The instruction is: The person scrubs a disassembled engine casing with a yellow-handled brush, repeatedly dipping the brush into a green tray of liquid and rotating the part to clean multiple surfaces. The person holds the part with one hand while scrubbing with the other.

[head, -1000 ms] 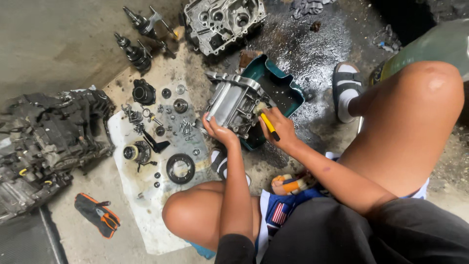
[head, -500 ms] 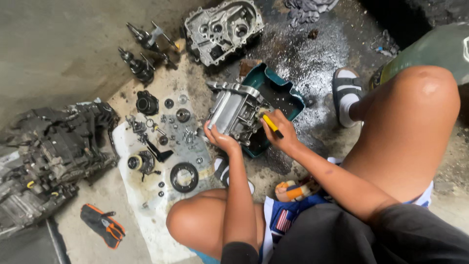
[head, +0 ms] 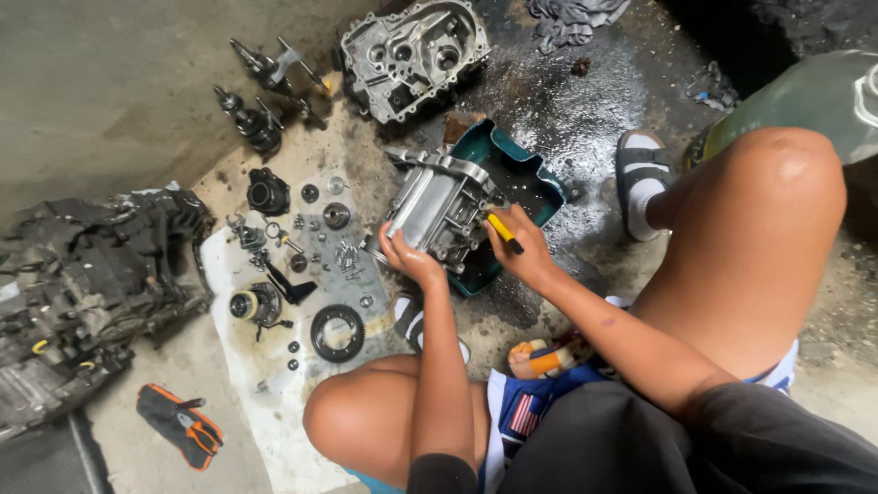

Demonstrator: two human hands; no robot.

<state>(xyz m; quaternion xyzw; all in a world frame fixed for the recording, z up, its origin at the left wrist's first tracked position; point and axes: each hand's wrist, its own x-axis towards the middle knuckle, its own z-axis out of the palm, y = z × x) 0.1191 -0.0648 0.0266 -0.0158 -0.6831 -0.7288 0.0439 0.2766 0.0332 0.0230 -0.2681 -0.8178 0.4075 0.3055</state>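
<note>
Stage: engine largely stripped; gears, bearings and shafts lie spread on a pale sheet (head: 274,402) at left of frame, a second case half (head: 412,57) at the top.
Remaining: the silver engine case (head: 439,210) at centre, propped over a teal tray (head: 530,174), seems under work.
Left hand (head: 410,261): fingers curled on the case's lower edge, steadying.
Right hand (head: 523,252): fingers pinching a yellow-handled tool (head: 505,232) against the case.

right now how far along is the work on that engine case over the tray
Done, by the look of it: the strip-down, with small parts spread on the white sheet and the other case half set aside. In hand: the left hand steadies the silver case over the teal tray; the right hand works it with a yellow-handled tool. Left: gears and shafts lie loose.
</note>
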